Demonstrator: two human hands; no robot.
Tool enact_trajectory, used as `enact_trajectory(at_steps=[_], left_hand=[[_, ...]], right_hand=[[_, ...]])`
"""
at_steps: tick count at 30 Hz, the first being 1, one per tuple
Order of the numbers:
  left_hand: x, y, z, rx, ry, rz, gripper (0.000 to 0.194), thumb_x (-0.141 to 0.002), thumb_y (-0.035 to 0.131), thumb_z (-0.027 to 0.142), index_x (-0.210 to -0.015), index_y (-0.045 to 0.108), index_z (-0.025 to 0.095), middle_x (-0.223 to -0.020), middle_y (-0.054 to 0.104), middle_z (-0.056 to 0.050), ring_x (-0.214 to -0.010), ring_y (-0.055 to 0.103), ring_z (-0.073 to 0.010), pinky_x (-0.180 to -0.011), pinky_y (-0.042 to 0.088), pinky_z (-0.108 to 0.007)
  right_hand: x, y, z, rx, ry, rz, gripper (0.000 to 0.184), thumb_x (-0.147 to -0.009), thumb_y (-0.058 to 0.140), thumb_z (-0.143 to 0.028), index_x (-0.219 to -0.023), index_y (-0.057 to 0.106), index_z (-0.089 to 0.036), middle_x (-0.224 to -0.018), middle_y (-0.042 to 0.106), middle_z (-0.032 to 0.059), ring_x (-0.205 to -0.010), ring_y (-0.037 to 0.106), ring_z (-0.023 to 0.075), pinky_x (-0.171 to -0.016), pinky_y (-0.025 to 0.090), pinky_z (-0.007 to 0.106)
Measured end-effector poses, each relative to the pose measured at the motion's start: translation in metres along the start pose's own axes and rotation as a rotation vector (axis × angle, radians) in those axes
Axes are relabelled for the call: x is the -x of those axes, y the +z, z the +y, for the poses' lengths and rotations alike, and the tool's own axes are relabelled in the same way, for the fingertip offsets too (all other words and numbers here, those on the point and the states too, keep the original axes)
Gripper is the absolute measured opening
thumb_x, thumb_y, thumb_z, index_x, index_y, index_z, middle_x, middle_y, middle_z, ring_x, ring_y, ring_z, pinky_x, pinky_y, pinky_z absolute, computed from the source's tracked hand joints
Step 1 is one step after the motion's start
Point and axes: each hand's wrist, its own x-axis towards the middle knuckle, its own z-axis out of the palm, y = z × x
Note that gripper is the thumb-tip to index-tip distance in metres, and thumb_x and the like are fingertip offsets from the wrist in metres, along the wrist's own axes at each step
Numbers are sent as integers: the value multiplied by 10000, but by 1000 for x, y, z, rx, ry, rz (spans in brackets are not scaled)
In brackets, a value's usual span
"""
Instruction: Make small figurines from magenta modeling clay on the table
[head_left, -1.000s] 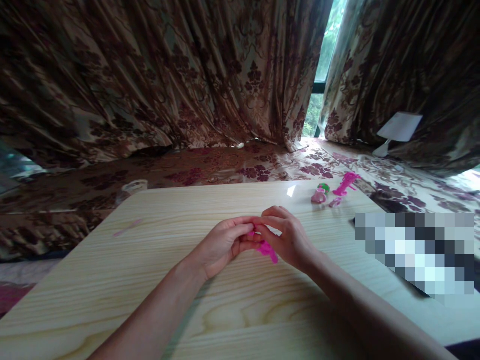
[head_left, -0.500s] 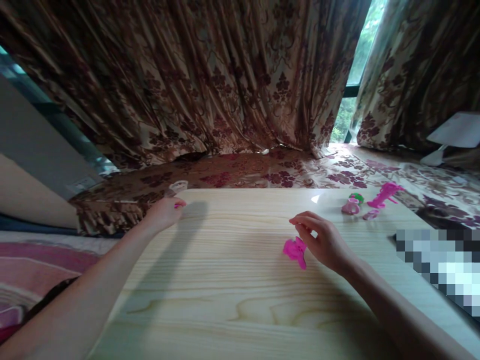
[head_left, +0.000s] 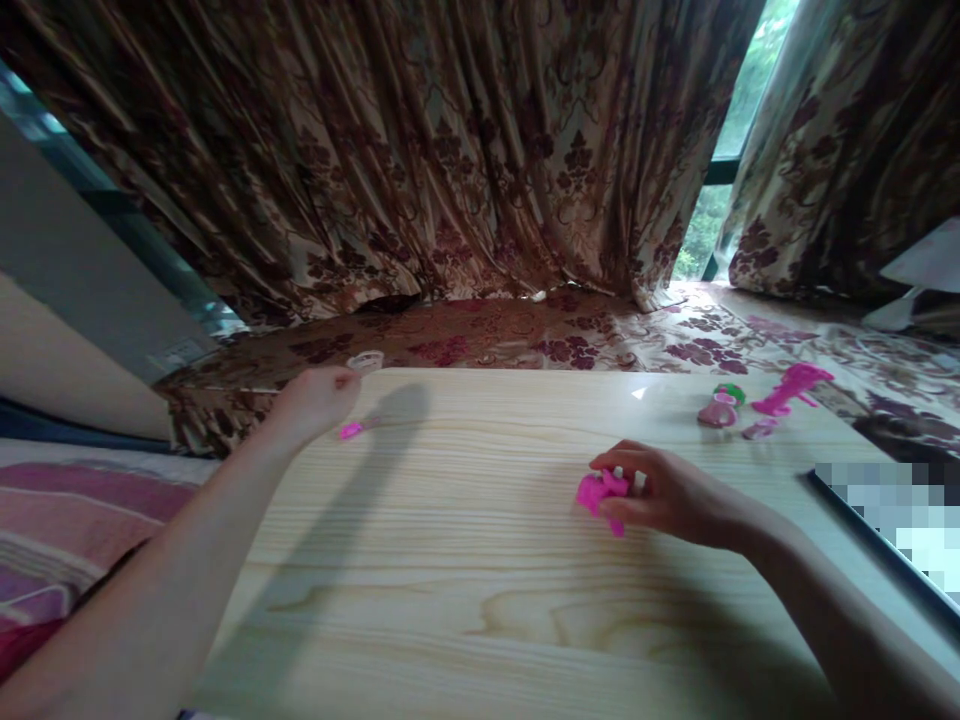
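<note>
Now | pink bit (head_left: 350, 430) released (left hand (head_left: 321, 398)) | right hand (head_left: 664, 492) gripping toy (head_left: 591, 492)

Floral curtains (head_left: 450, 150) are hanging across the back; daylight is coming through the window (head_left: 752, 100) at right, greenery (head_left: 701, 228) showing outside. Cloth-covered ledge (head_left: 487, 333) is running below. White lamp (head_left: 934, 260) is standing far right. Pale table (head_left: 420, 640) is filling the foreground, striped bedding (head_left: 97, 510) lying left.

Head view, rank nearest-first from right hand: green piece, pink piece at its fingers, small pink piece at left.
1. Pink piece: at right hand.
2. Green piece: far right of table.
3. Small pink piece: table's left side.
</note>
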Motion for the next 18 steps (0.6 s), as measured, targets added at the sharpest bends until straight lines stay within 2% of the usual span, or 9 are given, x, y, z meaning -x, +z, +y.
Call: enact_trajectory(at_steps=[2, 3, 4, 6, 9, 11, 13, 18], left_hand=[[12, 21, 32, 31, 65, -11, 241, -755, 513, 333, -858, 655, 167, -863, 652, -77, -833, 581, -245, -741, 427, -337], [21, 36, 51, 65, 102, -60, 260, -760, 513, 357, -894, 656, 185, -875, 660, -54, -816, 589, -219, -720, 436, -309], [32, 52, 72, 123, 152, -135, 279, -779, 489, 380, -906, 658, 198, -859, 665, -34, -797, 596, -195, -694, 443, -282], [58, 84, 113, 379, 213, -375, 308, -786, 485, 391, -903, 661, 167, -830, 666, -48, -774, 600, -187, -651, 448, -272], [96, 115, 157, 640, 195, -662, 336, -799, 485, 414, -850, 664, 134, -795, 654, -62, -719, 591, -170, -631, 452, -273], [113, 121, 169, 770, 115, -809, 392, -822, 451, 455, -869, 654, 123, -771, 648, -72, -706, 586, -167, -645, 460, -289], [121, 121, 171, 878, 41, -856, 396, -822, 467, 460, -895, 645, 114, -773, 645, -81, -710, 585, -167, -662, 465, -299], [119, 115, 166, 933, 18, -764, 316, -778, 575, 396, -833, 661, 97, -733, 641, -77, -667, 550, -139, -652, 449, -271]], right_hand=[[1, 1, -3, 8, -27, -39, 206, -733, 636, -268, -935, 647, -233, -904, 606, 15, -671, 576, 114, -597, 439, 218], [1, 3, -4, 13, -36, -36, 197, -723, 636, -230, -920, 647, -229, -897, 602, 13, -670, 572, 112, -600, 436, 217], [1, 5, -4, 19, -41, -21, 182, -718, 632, -204, -898, 648, -221, -879, 600, 12, -665, 566, 111, -597, 431, 218], [-1, 9, -2, 19, -47, 35, 130, -721, 622, -187, -848, 644, -199, -825, 594, 12, -642, 548, 109, -576, 420, 218], [-6, 13, 1, -65, -46, 201, 172, -739, 624, -209, -909, 618, -184, -802, 593, 13, -647, 536, 113, -569, 420, 220], [-10, 15, 2, -141, -63, 317, 240, -755, 624, -225, -988, 591, -184, -818, 594, 13, -671, 538, 114, -590, 429, 221], [-12, 16, 1, -184, -104, 376, 226, -764, 624, -225, -985, 597, -183, -799, 586, 8, -677, 535, 111, -596, 427, 219], [-15, 21, -3, -159, -177, 459, 45, -787, 596, -176, -791, 638, -160, -737, 558, 5, -650, 522, 97, -566, 394, 208]])
